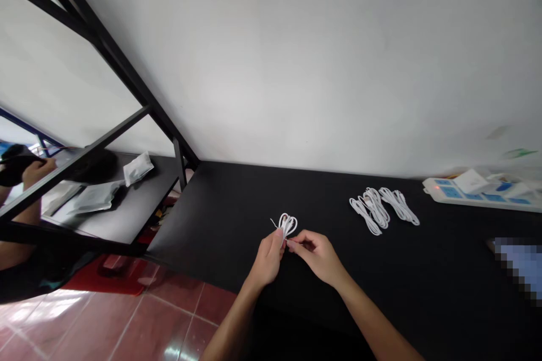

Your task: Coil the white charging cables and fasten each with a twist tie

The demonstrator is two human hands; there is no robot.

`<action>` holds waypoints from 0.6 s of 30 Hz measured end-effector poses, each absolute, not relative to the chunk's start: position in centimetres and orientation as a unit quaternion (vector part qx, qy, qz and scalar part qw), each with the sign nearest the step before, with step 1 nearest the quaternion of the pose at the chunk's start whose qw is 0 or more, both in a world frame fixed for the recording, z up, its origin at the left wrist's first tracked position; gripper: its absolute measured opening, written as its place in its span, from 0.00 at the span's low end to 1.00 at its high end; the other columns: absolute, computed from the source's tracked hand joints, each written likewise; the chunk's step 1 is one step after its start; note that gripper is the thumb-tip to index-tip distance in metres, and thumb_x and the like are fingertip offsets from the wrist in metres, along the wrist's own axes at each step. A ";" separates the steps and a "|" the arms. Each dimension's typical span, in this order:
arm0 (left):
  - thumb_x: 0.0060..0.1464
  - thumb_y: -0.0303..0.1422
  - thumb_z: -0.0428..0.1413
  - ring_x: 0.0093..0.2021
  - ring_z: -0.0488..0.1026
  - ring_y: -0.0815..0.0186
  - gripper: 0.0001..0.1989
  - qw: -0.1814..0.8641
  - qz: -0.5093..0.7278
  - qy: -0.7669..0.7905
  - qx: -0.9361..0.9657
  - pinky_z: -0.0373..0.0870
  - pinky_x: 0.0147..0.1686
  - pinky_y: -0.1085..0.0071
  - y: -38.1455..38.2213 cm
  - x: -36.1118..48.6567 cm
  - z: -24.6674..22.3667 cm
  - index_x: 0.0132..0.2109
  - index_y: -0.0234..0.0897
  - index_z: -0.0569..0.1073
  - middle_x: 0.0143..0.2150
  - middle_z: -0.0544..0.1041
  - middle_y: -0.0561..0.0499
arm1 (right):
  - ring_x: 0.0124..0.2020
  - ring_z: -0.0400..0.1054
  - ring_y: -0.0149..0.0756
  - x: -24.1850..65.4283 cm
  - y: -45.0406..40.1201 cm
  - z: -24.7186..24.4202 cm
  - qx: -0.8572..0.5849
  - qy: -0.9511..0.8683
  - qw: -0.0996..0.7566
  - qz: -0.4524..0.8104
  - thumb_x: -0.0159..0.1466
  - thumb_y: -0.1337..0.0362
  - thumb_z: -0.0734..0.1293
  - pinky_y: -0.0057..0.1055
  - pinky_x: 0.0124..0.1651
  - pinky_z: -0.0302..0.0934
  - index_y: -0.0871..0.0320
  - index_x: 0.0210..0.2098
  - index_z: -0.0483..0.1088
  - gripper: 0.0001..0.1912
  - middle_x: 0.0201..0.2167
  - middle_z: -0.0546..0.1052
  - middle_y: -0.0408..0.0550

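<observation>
A coiled white cable [288,224] is pinched in my left hand [269,255], its loops sticking up above the fingers. A thin white tie end pokes out to the left of the loops. My right hand [315,251] is closed at the cable's right side, its thumb and forefinger pinched on what looks like the other thin end of the tie. Both hands are over the black table [237,203], near its front edge. To the right on the table lie several bundled white cables [375,208], side by side and partly touching.
A white power strip [449,190] with blue sockets and white plugs lies by the wall at the right. A blurred-out flat object [520,265] is at the right edge. Left, beyond a black metal frame [127,82], are plastic packets [96,196] and another person's arm.
</observation>
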State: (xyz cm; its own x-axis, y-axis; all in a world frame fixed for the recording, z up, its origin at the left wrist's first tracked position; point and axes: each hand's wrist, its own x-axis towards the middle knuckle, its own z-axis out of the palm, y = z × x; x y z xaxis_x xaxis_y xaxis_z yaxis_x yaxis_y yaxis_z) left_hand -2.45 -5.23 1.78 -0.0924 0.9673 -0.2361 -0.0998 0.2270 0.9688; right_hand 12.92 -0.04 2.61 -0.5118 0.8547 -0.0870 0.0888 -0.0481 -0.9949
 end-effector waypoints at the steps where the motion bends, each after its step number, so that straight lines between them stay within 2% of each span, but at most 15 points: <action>1: 0.62 0.59 0.45 0.22 0.45 0.74 0.29 0.565 0.483 0.543 0.391 0.42 0.22 0.72 -5.3 -2.7 1.9 0.30 0.38 0.61 0.23 0.51 0.60 | 0.35 0.76 0.39 13.0 0.1 2.6 -0.371 -0.614 0.304 0.627 0.64 0.53 0.71 0.34 0.40 0.68 0.56 0.32 0.77 0.13 0.31 0.81 0.48; 3: 0.62 0.60 0.46 0.22 0.44 0.74 0.29 0.602 0.466 0.509 0.403 0.40 0.22 0.71 -5.5 -3.2 2.1 0.29 0.38 0.60 0.22 0.50 0.61 | 0.39 0.76 0.40 13.3 0.2 2.6 -0.334 -0.628 0.304 0.634 0.64 0.54 0.71 0.36 0.44 0.69 0.55 0.34 0.78 0.11 0.37 0.81 0.50; 5: 0.61 0.60 0.46 0.21 0.44 0.74 0.30 0.636 0.440 0.475 0.420 0.40 0.22 0.71 -5.6 -3.9 2.2 0.28 0.38 0.60 0.21 0.50 0.61 | 0.50 0.73 0.43 13.7 0.2 2.8 -0.295 -0.661 0.326 0.609 0.64 0.56 0.71 0.39 0.53 0.67 0.54 0.35 0.78 0.08 0.51 0.77 0.52; 7: 0.60 0.62 0.46 0.21 0.44 0.75 0.31 0.667 0.420 0.448 0.422 0.41 0.22 0.71 -5.7 -4.5 2.2 0.27 0.38 0.60 0.19 0.51 0.61 | 0.60 0.67 0.46 14.0 0.1 3.1 -0.258 -0.693 0.343 0.579 0.65 0.58 0.71 0.43 0.62 0.61 0.53 0.36 0.79 0.06 0.62 0.69 0.52; 9: 0.59 0.63 0.46 0.20 0.43 0.75 0.31 0.694 0.409 0.429 0.409 0.41 0.22 0.70 -5.6 -4.9 1.9 0.26 0.38 0.59 0.18 0.50 0.61 | 0.65 0.62 0.46 14.2 -0.2 3.5 -0.227 -0.711 0.337 0.574 0.67 0.60 0.69 0.46 0.67 0.55 0.51 0.40 0.79 0.06 0.67 0.64 0.50; 12: 0.57 0.64 0.47 0.19 0.43 0.75 0.32 0.718 0.398 0.411 0.398 0.41 0.21 0.70 -5.6 -5.0 1.7 0.25 0.39 0.58 0.18 0.49 0.62 | 0.65 0.62 0.45 14.1 -0.4 4.0 -0.202 -0.711 0.322 0.591 0.69 0.61 0.67 0.46 0.67 0.55 0.50 0.43 0.78 0.07 0.66 0.66 0.49; 15: 0.57 0.64 0.47 0.19 0.44 0.75 0.32 0.719 0.389 0.405 0.409 0.41 0.21 0.70 -5.5 -4.8 1.7 0.25 0.39 0.58 0.19 0.50 0.61 | 0.60 0.67 0.43 13.8 -0.5 4.5 -0.202 -0.716 0.325 0.584 0.71 0.63 0.65 0.43 0.64 0.59 0.50 0.45 0.77 0.09 0.58 0.74 0.50; 18: 0.61 0.61 0.46 0.20 0.45 0.74 0.31 0.705 0.404 0.411 0.413 0.41 0.21 0.70 -5.5 -4.5 1.8 0.25 0.39 0.59 0.19 0.51 0.61 | 0.54 0.70 0.42 13.6 -0.4 4.8 -0.230 -0.727 0.338 0.552 0.71 0.64 0.64 0.40 0.60 0.62 0.52 0.47 0.78 0.11 0.52 0.76 0.51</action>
State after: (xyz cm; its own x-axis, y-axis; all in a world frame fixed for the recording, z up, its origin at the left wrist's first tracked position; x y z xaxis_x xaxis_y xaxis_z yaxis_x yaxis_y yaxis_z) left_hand -4.48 -5.51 1.81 0.3356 0.9090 -0.2472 -0.2295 0.3334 0.9144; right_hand 13.60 -0.39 4.83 -0.6658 0.7075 0.2368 -0.0388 0.2842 -0.9580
